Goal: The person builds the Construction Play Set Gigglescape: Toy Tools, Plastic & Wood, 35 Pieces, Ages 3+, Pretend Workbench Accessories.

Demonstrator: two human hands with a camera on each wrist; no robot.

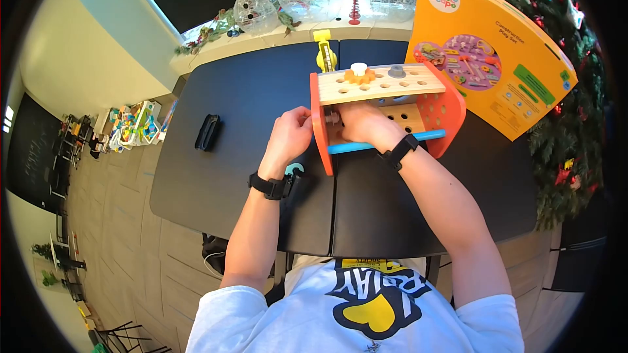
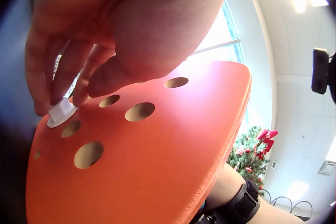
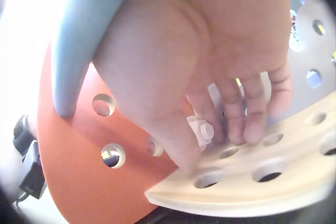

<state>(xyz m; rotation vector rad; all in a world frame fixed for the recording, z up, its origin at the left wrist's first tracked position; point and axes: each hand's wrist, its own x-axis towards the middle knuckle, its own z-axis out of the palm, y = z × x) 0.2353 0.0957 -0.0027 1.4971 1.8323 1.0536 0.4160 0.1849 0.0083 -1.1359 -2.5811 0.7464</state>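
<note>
A wooden toy bench with a red-orange side panel (image 1: pixel 320 127) (image 2: pixel 152 150) (image 3: pixel 73 161) stands on the table. At the panel's outer face my left hand (image 1: pixel 289 136) (image 2: pixel 121 29) holds a white hexagonal bolt head (image 2: pixel 61 110) with its fingertips. My right hand (image 1: pixel 369 124) (image 3: pixel 210 61) reaches inside the bench, past the blue bar (image 1: pixel 350 147) (image 3: pixel 79 45). Its thumb and index finger pinch a white piece (image 3: pixel 203 131) beside the panel's inner face. The right fingertips are partly hidden by the bench's top in the head view.
An orange gear (image 1: pixel 360 77) and a grey piece (image 1: pixel 396 72) sit on the bench top. Behind it stands a yellow toy (image 1: pixel 325 59); at right leans a large yellow box (image 1: pixel 484 46). A black case (image 1: pixel 208 133) lies at left, a turquoise piece (image 1: pixel 294 170) near my left wrist.
</note>
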